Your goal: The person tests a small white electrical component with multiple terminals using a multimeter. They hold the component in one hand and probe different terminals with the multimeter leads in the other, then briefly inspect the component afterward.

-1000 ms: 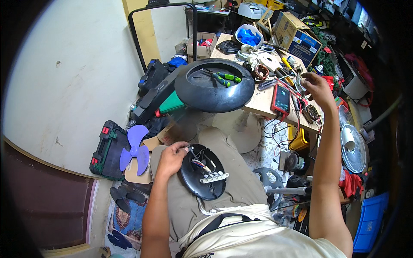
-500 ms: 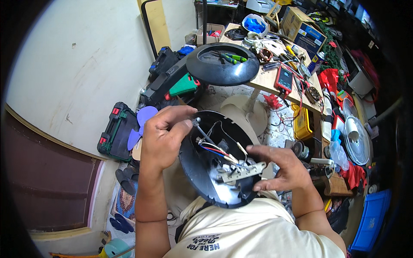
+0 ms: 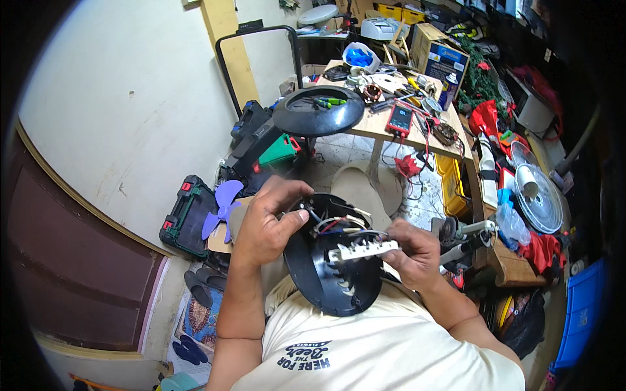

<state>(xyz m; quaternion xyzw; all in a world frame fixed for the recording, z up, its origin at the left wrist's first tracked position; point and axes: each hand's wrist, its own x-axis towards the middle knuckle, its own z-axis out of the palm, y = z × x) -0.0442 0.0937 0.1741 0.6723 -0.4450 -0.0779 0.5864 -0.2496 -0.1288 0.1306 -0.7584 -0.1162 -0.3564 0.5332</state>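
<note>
A round black plastic housing (image 3: 305,277), hollow side up, is held in front of my shirt. My left hand (image 3: 268,225) is closed on its upper left rim, thumb over the edge beside a thin dark rod or cable. Several thin wires (image 3: 345,225), among them white and red ones, run inside the housing. Across its right part lies a white push-button switch strip (image 3: 363,251), teeth upward. My right hand (image 3: 415,253) pinches the right end of this strip between thumb and fingers. The fingertips behind the strip are partly hidden.
Ahead, a wooden table (image 3: 381,125) carries a black ring-shaped base (image 3: 319,124) with green-handled pliers, a red multimeter (image 3: 400,119) and loose tools. A purple fan blade (image 3: 225,207) and a dark toolbox (image 3: 187,218) stand left. Fan guards (image 3: 540,202) lie right.
My right hand has gone from spread fingers at the housing's edge to pinching the switch strip. The strip now lies more level and the housing is tilted differently. The head view has shifted.
</note>
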